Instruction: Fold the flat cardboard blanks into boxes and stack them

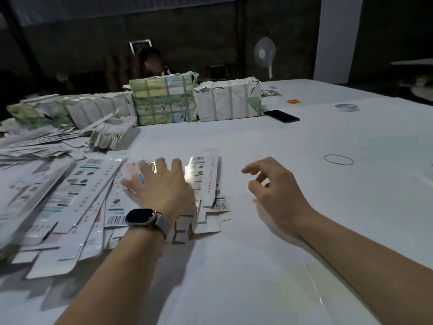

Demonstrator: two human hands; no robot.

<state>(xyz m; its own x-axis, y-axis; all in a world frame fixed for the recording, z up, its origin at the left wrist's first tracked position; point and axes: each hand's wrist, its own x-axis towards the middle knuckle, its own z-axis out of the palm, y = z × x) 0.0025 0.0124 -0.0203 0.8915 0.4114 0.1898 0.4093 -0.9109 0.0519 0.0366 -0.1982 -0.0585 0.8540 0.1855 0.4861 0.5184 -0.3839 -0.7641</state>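
Left hand [161, 186] splayed flat on flat blanks [93, 195], right hand [274, 181] loosely curled, grasping nothing.

blanks [70, 202] left, phone [281, 116] behind right

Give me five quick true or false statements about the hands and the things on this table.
1. The left hand rests on the flat box blanks. True.
2. The right hand holds a folded box. False: it holds nothing, fingers loosely curled.
3. A watch sits on the left wrist. True.
4. The phone lies under the left hand. False: it lies far off, beside the wrapped bundles.
5. A rubber band lies right of the right hand. True.
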